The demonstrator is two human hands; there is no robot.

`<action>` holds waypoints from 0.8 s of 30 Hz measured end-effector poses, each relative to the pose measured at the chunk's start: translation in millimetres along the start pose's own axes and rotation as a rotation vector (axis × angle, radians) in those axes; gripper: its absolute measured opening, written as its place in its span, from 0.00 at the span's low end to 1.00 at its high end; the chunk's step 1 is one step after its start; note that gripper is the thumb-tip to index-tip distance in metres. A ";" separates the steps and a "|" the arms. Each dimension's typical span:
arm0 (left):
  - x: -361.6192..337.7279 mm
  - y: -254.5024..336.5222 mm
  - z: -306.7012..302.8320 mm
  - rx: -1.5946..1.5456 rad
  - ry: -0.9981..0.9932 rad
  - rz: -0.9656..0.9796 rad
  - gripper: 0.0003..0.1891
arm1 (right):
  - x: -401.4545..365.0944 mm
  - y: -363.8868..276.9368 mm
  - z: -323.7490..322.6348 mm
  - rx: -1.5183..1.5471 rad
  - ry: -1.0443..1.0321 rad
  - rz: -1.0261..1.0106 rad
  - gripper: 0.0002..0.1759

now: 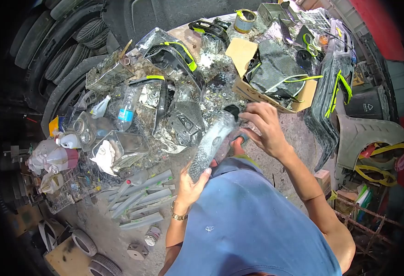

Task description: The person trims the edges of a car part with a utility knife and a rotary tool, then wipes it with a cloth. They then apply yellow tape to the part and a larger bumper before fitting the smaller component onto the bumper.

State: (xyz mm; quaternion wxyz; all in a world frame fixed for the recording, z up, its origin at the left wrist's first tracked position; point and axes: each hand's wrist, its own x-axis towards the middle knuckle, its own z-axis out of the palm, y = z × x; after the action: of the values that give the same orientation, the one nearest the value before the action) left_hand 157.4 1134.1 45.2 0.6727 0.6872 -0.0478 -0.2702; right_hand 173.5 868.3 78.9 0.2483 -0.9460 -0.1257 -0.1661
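Observation:
My left hand grips the lower end of a long, curved part coated in whitish-grey dust, thumb on top. The part slants up and right in front of my blue shirt, over the table's near edge. At its upper end is a black, hollow-looking piece. My right hand is right beside that end, fingers bent and apart from the thumb, nothing visible between them. Left of the part, a black carbon-weave panel lies on the cluttered table, near a curved carbon-weave piece with yellow-green tape.
A cardboard box holds carbon-weave panels. Around it are a tin can, green-handled scissors and a long dusty bumper-like part. A water bottle and a clear container stand left. Grey strips lie on the floor.

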 end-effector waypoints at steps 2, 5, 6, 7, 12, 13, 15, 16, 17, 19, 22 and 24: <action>0.7 3.1 0.4 0.061 0.040 0.059 0.10 | -10.5 -4.7 -1.4 -0.025 0.039 -0.038 0.18; 2.6 10.2 -1.3 0.253 0.099 0.183 0.10 | -24.3 -10.3 6.8 -0.007 -0.216 -0.233 0.21; 3.0 10.8 -1.3 0.266 0.118 0.214 0.08 | -24.0 -13.7 10.6 -0.008 -0.217 -0.232 0.21; 2.9 11.9 -1.5 0.279 0.139 0.246 0.07 | -23.4 -17.2 14.1 -0.012 -0.234 -0.239 0.20; 0.0 21.5 -3.9 0.343 0.069 0.232 0.10 | -8.8 -26.0 23.7 -0.039 -0.298 -0.267 0.23; 0.1 21.8 -2.8 0.334 0.066 0.259 0.09 | -6.2 -26.7 24.8 -0.039 -0.300 -0.268 0.23; -1.0 21.6 -2.3 0.336 0.064 0.266 0.09 | -2.8 -28.4 26.6 -0.002 -0.303 -0.288 0.25; -1.2 21.6 -2.0 0.337 0.060 0.275 0.09 | -2.5 -28.6 27.0 -0.003 -0.304 -0.288 0.25; -0.9 21.1 -1.7 0.335 0.062 0.276 0.09 | -2.1 -28.1 27.4 0.058 -0.302 -0.261 0.24; -1.1 19.7 -1.8 0.330 0.065 0.322 0.09 | -2.3 -28.3 28.7 0.120 -0.301 -0.235 0.23; -2.5 19.7 -1.8 0.320 0.059 0.324 0.09 | -5.6 -31.2 31.3 0.295 -0.283 -0.162 0.19; -3.1 17.3 -2.9 0.323 0.061 0.337 0.09 | -8.8 -34.7 33.6 0.449 -0.258 -0.039 0.13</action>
State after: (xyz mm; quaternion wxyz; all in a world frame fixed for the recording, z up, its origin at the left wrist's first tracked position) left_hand 161.2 1136.5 62.5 0.5906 0.7761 -0.1843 -0.1221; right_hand 162.9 913.4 62.9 0.4306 -0.8780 -0.2082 -0.0169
